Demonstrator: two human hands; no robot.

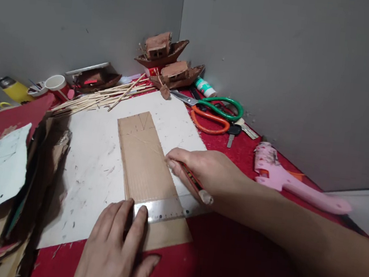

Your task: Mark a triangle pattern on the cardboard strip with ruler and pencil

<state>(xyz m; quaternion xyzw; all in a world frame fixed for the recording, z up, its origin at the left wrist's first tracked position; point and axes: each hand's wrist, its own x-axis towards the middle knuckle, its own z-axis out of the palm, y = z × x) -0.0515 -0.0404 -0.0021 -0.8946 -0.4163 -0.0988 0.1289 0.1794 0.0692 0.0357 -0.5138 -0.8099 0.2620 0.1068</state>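
A strip of brown cardboard lies lengthwise in front of me, with pencil lines near its far end. Across its near end rests a clear ruler. My left hand is open, its fingertips lying on the ruler's left end and the cardboard, thumb spread apart. In my right hand is a pencil, gripped with its blunt end toward me. That hand is beside the cardboard's right edge; the pencil's tip is hidden behind the fingers. Under the strip lies a marked white sheet.
Cardboard boats, thin wooden sticks and a paper cup stand at the back. Scissors and a pink glue gun lie right on the red table. Stacked cardboard fills the left; grey walls rise behind.
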